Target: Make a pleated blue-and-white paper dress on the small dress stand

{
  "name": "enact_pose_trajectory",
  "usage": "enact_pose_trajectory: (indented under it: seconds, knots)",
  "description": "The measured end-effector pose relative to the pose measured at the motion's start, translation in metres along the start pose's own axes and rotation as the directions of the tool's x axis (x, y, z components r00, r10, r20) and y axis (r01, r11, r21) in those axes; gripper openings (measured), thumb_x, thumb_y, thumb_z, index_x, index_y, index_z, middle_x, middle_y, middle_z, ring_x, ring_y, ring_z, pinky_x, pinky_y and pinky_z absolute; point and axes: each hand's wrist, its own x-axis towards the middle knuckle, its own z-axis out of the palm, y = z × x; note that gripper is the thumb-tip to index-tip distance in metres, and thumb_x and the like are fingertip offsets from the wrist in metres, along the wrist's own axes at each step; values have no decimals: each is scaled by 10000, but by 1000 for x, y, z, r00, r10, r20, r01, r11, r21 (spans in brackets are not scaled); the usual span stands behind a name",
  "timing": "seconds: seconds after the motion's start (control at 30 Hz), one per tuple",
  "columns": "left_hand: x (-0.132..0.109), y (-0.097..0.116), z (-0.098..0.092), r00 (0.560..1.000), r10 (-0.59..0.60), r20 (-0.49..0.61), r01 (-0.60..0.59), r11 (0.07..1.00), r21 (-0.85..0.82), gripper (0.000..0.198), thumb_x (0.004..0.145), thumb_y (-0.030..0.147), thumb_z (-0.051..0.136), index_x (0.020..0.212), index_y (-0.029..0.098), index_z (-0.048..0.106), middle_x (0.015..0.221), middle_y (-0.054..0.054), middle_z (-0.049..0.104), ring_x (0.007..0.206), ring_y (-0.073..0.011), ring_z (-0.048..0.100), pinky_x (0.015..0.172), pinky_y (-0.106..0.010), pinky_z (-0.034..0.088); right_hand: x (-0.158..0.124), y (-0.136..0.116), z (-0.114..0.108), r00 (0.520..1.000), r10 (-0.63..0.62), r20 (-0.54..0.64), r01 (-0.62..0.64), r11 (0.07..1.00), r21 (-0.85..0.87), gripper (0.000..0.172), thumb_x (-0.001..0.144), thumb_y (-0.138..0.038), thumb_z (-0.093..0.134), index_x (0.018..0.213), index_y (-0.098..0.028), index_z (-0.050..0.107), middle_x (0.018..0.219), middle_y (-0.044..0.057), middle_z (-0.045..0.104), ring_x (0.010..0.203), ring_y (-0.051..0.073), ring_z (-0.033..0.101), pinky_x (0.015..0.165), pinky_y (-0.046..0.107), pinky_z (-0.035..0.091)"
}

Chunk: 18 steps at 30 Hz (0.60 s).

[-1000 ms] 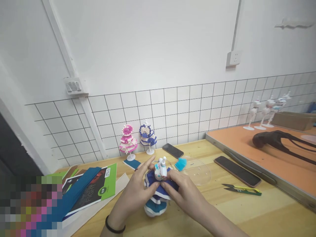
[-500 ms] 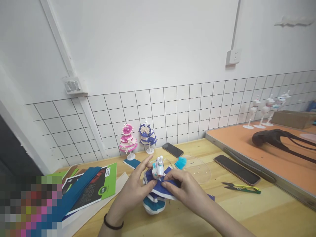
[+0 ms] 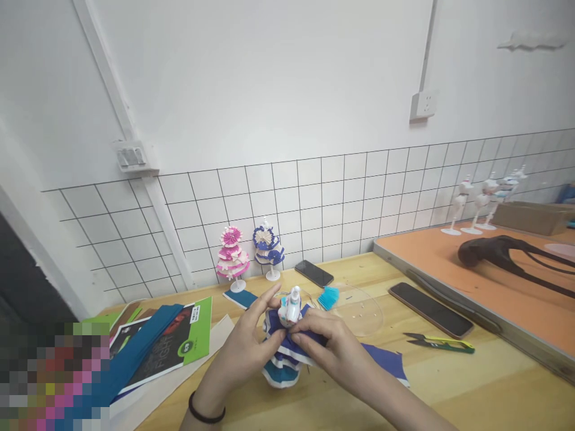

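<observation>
In the head view a small white dress form (image 3: 291,310) with a tiered skirt (image 3: 282,374) of blue and teal, white-edged crepe paper stands between my hands, leaning slightly. My left hand (image 3: 251,341) is closed round its left side, with the thumb pressed at the waist. At the waist's right side, my right hand (image 3: 335,341) pinches a dark blue crepe paper strip (image 3: 387,361) with a white edge. The strip's far end sticks out past my right wrist onto the table. My fingers hide part of the waist.
Pink and blue dressed forms (image 3: 232,254) stand by the wall. A phone (image 3: 314,273), a teal fringed paper piece (image 3: 328,298), a larger phone (image 3: 431,309) and thread snips (image 3: 439,343) lie on the table. Paper and a booklet (image 3: 197,335) are at left; an orange board (image 3: 417,248) is at right.
The dress form has turned and tilted a little to the right. More of the strip's end now shows beyond my right wrist. My hands stay almost in place.
</observation>
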Motion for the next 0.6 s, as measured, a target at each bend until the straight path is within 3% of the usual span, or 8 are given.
enact_pose_trajectory:
  seconds: [0.2, 0.6]
  knots:
    - [1, 1, 1, 1000, -8, -7, 9, 1000, 16, 656, 766, 206, 563, 1376, 294, 340, 1191, -44, 560, 1171, -219, 483, 997, -339, 368, 2, 9, 5, 995, 61, -82, -60, 998, 10, 51, 801, -187, 599, 754, -188, 619, 724, 9, 647, 685, 157, 591, 650, 252, 441]
    - [1, 5, 1, 999, 18, -32, -16, 998, 64, 619, 768, 217, 570, 1354, 286, 381, 1177, -37, 575, 1139, -215, 507, 1006, -342, 364, 1, 16, 9, 991, 31, -129, -40, 997, -62, 74, 811, -209, 578, 741, -184, 575, 691, -6, 615, 647, 140, 559, 608, 238, 426]
